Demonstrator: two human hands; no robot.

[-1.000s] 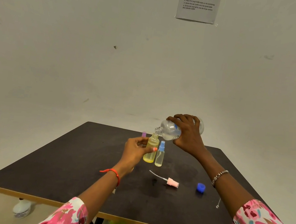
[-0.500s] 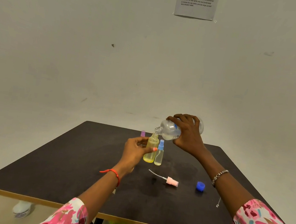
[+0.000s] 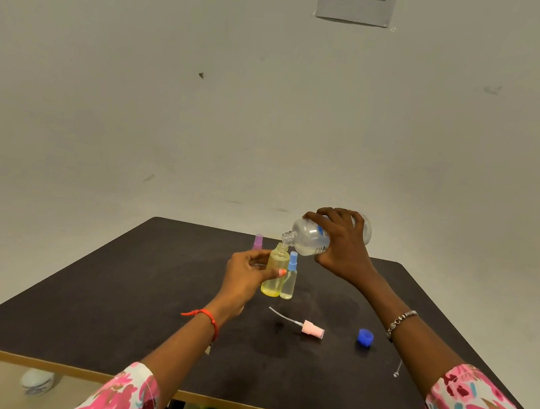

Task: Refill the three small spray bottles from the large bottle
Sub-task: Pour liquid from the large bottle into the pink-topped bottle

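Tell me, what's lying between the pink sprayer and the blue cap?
Nothing: in the head view, only bare table lies between the pink sprayer and the blue cap.

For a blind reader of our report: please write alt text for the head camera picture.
The right hand tips a large clear bottle, neck over the mouth of an open yellow spray bottle that the left hand holds upright on a dark table. A blue-capped small bottle stands beside it; a pink spray head and blue cap lie nearer.
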